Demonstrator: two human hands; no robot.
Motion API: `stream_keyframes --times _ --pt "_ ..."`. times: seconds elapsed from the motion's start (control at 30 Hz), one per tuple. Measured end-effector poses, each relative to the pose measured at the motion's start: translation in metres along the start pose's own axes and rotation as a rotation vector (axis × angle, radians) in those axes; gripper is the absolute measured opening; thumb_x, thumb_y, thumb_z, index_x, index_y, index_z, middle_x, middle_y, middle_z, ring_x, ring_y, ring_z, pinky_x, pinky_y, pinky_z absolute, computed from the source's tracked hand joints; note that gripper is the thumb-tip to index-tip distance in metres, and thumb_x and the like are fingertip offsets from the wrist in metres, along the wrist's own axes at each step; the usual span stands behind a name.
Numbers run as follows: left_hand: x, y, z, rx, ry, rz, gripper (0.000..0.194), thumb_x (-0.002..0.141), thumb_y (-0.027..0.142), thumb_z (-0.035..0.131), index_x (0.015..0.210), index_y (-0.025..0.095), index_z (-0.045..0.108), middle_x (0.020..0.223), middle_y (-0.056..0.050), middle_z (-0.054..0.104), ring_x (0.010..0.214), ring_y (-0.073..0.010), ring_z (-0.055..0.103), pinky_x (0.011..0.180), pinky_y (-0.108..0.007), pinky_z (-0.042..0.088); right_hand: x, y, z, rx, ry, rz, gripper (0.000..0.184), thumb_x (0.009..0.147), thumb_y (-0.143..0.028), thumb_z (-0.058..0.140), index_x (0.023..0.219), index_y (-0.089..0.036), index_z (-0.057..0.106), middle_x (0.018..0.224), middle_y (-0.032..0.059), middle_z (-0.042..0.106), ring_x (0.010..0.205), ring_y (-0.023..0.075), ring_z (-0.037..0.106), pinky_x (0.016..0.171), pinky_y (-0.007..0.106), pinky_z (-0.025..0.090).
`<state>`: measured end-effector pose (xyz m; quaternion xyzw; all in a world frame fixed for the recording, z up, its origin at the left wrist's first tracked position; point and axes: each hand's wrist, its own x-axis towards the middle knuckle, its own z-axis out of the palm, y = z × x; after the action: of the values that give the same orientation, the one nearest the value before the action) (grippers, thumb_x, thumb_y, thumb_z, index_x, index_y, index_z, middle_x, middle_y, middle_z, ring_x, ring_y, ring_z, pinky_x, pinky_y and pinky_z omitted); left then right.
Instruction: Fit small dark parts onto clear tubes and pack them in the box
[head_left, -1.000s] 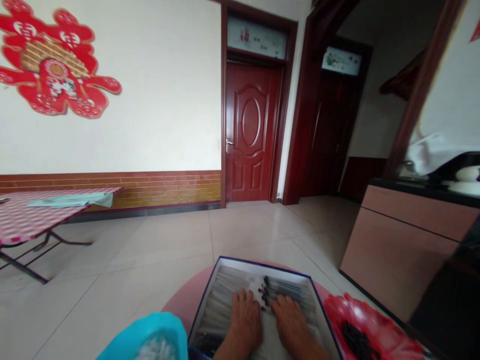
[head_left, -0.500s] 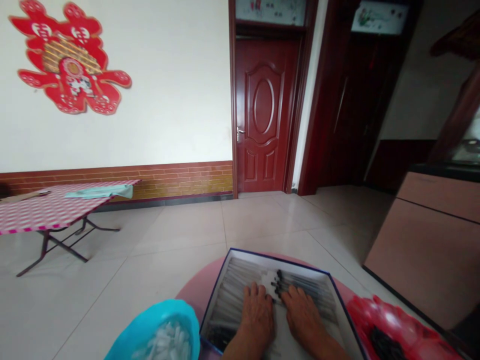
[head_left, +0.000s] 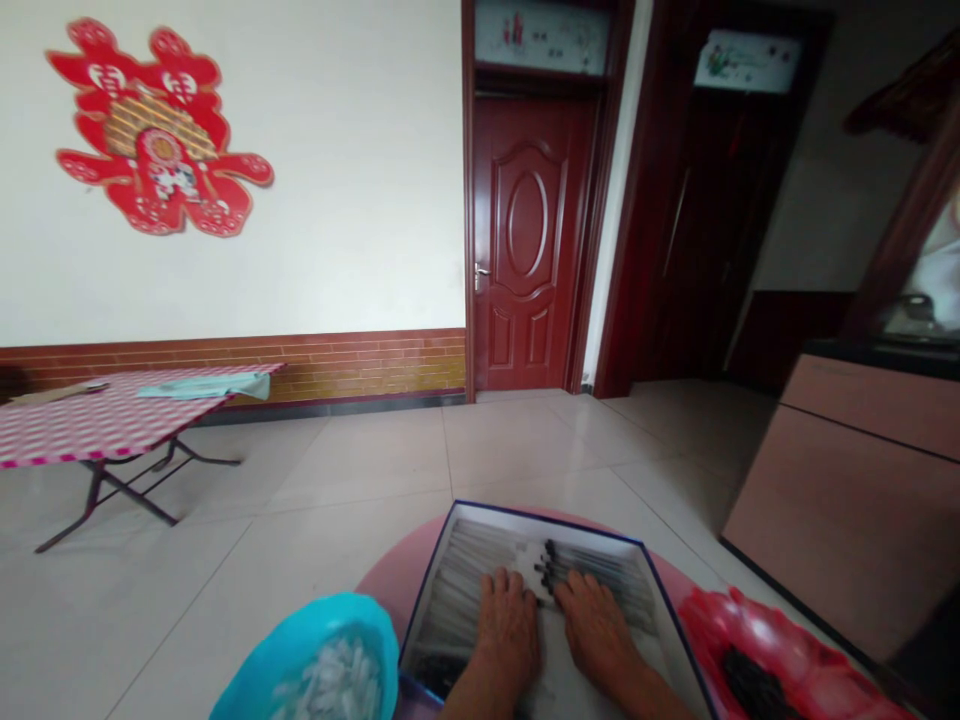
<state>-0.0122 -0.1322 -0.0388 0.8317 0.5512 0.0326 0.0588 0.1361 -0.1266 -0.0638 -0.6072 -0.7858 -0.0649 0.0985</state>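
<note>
Both hands are low inside a shallow blue-edged box (head_left: 643, 546), side by side. My left hand (head_left: 506, 625) rests over the translucent thin tubes (head_left: 466, 575) on the left, its fingers bent downward and its thumb near a small dark tip. My right hand (head_left: 598, 628) is at the slim black-ended rods (head_left: 615, 575) on the right, fingers curled with thumb and index close together. Whatever sits under the fingertips is hidden and too small to name. A row of black ends (head_left: 548, 565) shows between the two groups, just beyond the hands.
The box stands on a round pink table (head_left: 405, 550). A turquoise basin (head_left: 277, 640) of small whitish pieces (head_left: 341, 680) is at left; a red translucent bowl (head_left: 780, 630) with dark pieces (head_left: 754, 685) is at right. A checked folding table (head_left: 97, 420) and pink cabinet (head_left: 840, 520) stand farther off.
The view has shifted slightly, so the wall decoration and doors sit lower in it. Both hands keep nearly the same place in the box, with only slight finger movement.
</note>
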Motion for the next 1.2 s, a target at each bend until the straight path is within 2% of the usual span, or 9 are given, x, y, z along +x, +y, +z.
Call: stream_keyframes --times 0.2,0.43,0.67,0.87,0.97,1.07,1.13,1.2 --pt "-0.004 0.002 0.001 0.009 0.027 -0.008 0.037 0.079 0.023 0.038 0.110 0.012 0.055 0.120 -0.015 0.048 0.115 -0.0306 0.035 0.097 -0.048 0.020 0.000 0.000 -0.001 0.022 -0.007 -0.010 0.034 0.072 -0.003 0.037 0.089 -0.022 0.060 0.096 0.0074 0.058 0.091 0.0236 0.048 0.076 0.034 0.031" --pt "-0.001 0.001 0.005 -0.001 0.040 -0.019 0.038 0.079 0.022 0.039 0.111 0.011 0.055 0.122 -0.017 0.047 0.116 -0.0316 0.035 0.097 -0.049 0.021 0.000 -0.004 -0.009 0.028 -0.048 0.010 0.036 0.070 -0.003 0.039 0.092 -0.021 0.061 0.100 0.0086 0.057 0.092 0.0238 0.047 0.077 0.033 0.031" --pt "-0.002 -0.001 0.011 -0.039 0.140 -0.013 0.033 0.079 0.020 0.038 0.105 0.012 0.058 0.118 -0.017 0.050 0.113 -0.0305 0.038 0.095 -0.049 0.022 -0.002 -0.002 -0.009 0.033 -0.056 0.008 0.037 0.071 -0.002 0.036 0.094 -0.019 0.059 0.102 0.0096 0.057 0.094 0.0241 0.049 0.077 0.034 0.032" --pt "0.002 -0.003 -0.006 -0.172 0.233 0.023 0.029 0.074 0.022 0.044 0.099 0.019 0.060 0.105 -0.010 0.057 0.106 -0.0272 0.044 0.097 -0.047 0.022 -0.001 0.004 -0.018 0.136 -0.054 0.038 0.031 0.076 -0.006 0.032 0.089 -0.017 0.058 0.097 0.0119 0.060 0.087 0.0228 0.053 0.075 0.034 0.035" --pt "0.011 -0.003 -0.014 -0.269 0.273 0.021 0.035 0.074 0.021 0.044 0.107 0.020 0.057 0.106 -0.009 0.058 0.102 -0.0246 0.048 0.094 -0.042 0.028 0.009 0.007 -0.031 0.295 -0.012 0.065 0.024 0.076 -0.009 0.036 0.086 -0.018 0.056 0.092 0.0092 0.062 0.086 0.0204 0.055 0.075 0.030 0.037" --pt "0.027 0.000 -0.019 -0.417 0.314 -0.082 0.041 0.077 0.017 0.038 0.116 0.015 0.052 0.110 -0.010 0.057 0.103 -0.0214 0.049 0.092 -0.034 0.033 0.028 0.008 -0.041 0.499 0.039 0.182 0.025 0.075 -0.014 0.040 0.096 -0.018 0.054 0.087 0.0062 0.064 0.082 0.0182 0.058 0.074 0.027 0.039" --pt "0.040 0.002 -0.022 -0.516 0.345 -0.091 0.042 0.078 0.015 0.036 0.117 0.013 0.051 0.108 -0.010 0.058 0.100 -0.0189 0.051 0.091 -0.030 0.035 0.044 0.007 -0.043 0.648 0.067 0.322 0.039 0.074 -0.015 0.041 0.113 -0.017 0.047 0.079 0.0033 0.065 0.075 0.0171 0.061 0.070 0.026 0.040" --pt "0.051 0.004 -0.026 -0.570 0.369 -0.037 0.042 0.075 0.014 0.038 0.114 0.013 0.052 0.107 -0.009 0.059 0.098 -0.0184 0.052 0.090 -0.029 0.037 0.058 0.006 -0.041 0.779 0.090 0.444 0.055 0.073 -0.017 0.043 0.127 -0.015 0.035 0.073 0.0008 0.065 0.070 0.0167 0.062 0.067 0.025 0.041"
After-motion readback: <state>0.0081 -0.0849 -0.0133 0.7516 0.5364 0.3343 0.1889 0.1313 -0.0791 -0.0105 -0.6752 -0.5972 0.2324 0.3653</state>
